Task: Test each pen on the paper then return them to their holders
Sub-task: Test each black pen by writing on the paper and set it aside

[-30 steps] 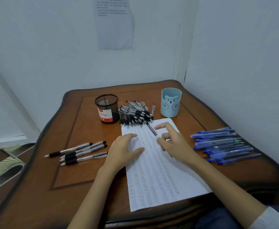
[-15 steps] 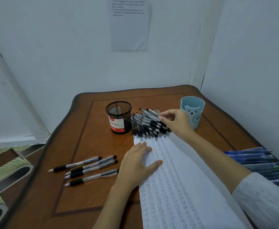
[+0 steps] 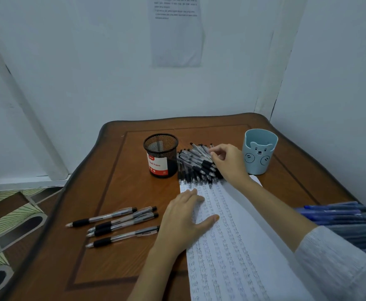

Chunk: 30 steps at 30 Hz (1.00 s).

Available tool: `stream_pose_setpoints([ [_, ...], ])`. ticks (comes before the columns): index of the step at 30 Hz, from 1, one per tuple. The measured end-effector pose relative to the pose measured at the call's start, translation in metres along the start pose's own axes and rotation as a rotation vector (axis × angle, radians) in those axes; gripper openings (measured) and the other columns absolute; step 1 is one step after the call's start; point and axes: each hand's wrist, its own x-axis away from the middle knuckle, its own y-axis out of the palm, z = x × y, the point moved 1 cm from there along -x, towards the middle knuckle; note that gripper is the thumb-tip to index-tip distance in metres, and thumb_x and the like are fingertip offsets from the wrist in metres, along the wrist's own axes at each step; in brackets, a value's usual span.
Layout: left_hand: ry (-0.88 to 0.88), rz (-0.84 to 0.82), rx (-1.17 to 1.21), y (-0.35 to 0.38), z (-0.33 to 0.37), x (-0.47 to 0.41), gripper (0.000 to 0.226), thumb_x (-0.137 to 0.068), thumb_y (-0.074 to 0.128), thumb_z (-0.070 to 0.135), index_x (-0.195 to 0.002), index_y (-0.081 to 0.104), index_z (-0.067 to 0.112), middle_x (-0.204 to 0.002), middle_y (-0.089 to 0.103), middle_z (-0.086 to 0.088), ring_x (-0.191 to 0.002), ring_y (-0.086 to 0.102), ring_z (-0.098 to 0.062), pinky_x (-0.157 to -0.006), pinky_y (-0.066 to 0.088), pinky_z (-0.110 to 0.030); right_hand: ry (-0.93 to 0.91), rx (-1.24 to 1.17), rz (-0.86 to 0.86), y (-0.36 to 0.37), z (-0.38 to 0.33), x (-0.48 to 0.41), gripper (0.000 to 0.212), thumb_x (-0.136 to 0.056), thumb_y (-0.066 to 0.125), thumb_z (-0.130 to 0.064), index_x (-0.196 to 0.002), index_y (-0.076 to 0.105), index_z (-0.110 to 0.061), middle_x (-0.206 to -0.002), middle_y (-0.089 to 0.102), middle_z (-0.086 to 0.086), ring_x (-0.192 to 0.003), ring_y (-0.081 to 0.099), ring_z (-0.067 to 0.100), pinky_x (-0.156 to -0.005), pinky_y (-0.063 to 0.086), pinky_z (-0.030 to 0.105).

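Black mesh holder (image 3: 160, 156): label reads "Ball Pens". Paper (image 3: 232, 246): rows of handwritten "test". Right hand (image 3: 228, 162), arm extended over the sheet, pinches with curled thumb and forefinger one of the black pens (image 3: 194, 165) heaped between holder and bear cup (image 3: 261, 152). Left hand (image 3: 184, 220) lies flat, fingers relaxed, on the paper.

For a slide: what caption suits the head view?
Right hand at the pen pile, left hand flat on the paper.
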Motion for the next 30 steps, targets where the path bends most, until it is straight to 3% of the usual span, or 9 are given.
stream_pose_setpoints([
  [3,0.006,-0.013,-0.013,-0.001,0.001,0.0,0.063,-0.085,0.052,0.065,-0.133,0.051,0.025,-0.145,0.04,0.013,-0.135,0.027,-0.001,-0.101,0.016,-0.014,-0.015,-0.027,0.035,-0.013,0.001,0.018,0.017,-0.092,0.057,-0.005,-0.096,0.072,-0.01,-0.082,0.061,-0.006,-0.067,0.048,0.001,-0.059,0.039,0.009],
  [7,0.002,0.0,-0.018,-0.002,0.004,0.002,0.058,-0.085,0.055,0.062,-0.126,0.056,0.021,-0.135,0.051,0.011,-0.128,0.037,-0.004,-0.103,0.027,-0.02,0.033,-0.124,0.03,-0.029,0.003,0.05,0.02,-0.091,0.056,0.001,-0.091,0.071,-0.012,-0.073,0.059,-0.007,-0.058,0.045,0.004,-0.055,0.036,0.011],
  [11,-0.022,0.046,-0.024,-0.005,0.009,0.004,0.044,-0.086,0.058,0.055,-0.112,0.062,0.02,-0.114,0.061,0.01,-0.109,0.05,-0.006,-0.09,0.039,-0.021,0.078,-0.176,0.0,-0.035,0.001,0.079,0.03,-0.089,0.056,0.004,-0.08,0.069,-0.021,-0.083,0.068,-0.005,-0.059,0.048,0.01,-0.054,0.039,0.013],
  [16,-0.021,0.037,-0.079,-0.012,0.018,0.014,0.034,-0.093,0.053,0.043,-0.116,0.059,0.019,-0.115,0.061,0.008,-0.109,0.05,-0.008,-0.086,0.035,-0.018,0.165,-0.207,-0.077,-0.031,-0.011,0.106,0.027,-0.089,0.052,0.005,-0.083,0.071,-0.013,-0.082,0.066,-0.01,-0.061,0.05,0.013,-0.05,0.038,0.012],
  [19,-0.024,0.087,-0.093,-0.019,0.018,0.031,0.033,-0.095,0.051,0.034,-0.124,0.057,0.019,-0.125,0.059,0.006,-0.119,0.048,-0.008,-0.096,0.031,-0.018,0.203,-0.251,-0.118,-0.02,-0.017,0.123,0.027,-0.089,0.052,0.005,-0.082,0.072,-0.013,-0.082,0.068,-0.005,-0.065,0.053,0.017,-0.052,0.04,0.013],
  [22,-0.093,0.172,-0.098,-0.034,0.01,0.055,0.032,-0.095,0.052,0.031,-0.125,0.057,0.022,-0.132,0.056,0.006,-0.124,0.046,-0.007,-0.102,0.032,-0.021,0.191,-0.256,-0.174,-0.007,-0.027,0.137,0.029,-0.089,0.053,0.002,-0.079,0.073,-0.018,-0.085,0.069,-0.005,-0.069,0.057,0.018,-0.055,0.043,0.014],
  [26,-0.202,0.265,-0.127,-0.06,-0.009,0.081,0.031,-0.091,0.059,0.024,-0.12,0.061,0.017,-0.126,0.061,0.0,-0.118,0.053,-0.013,-0.1,0.037,-0.024,0.142,-0.243,-0.262,0.011,-0.047,0.146,0.027,-0.089,0.056,-0.001,-0.081,0.074,-0.02,-0.09,0.068,-0.006,-0.06,0.05,0.008,-0.053,0.042,0.011],
  [30,-0.298,0.281,-0.13,-0.079,-0.032,0.101,0.033,-0.088,0.063,0.023,-0.12,0.062,0.014,-0.119,0.063,-0.001,-0.114,0.056,-0.017,-0.099,0.041,-0.031,-0.038,-0.062,-0.418,0.027,-0.066,0.146,0.015,-0.089,0.066,-0.018,-0.102,0.073,-0.022,-0.089,0.057,-0.018,-0.077,0.052,0.002,-0.071,0.043,0.011],
])
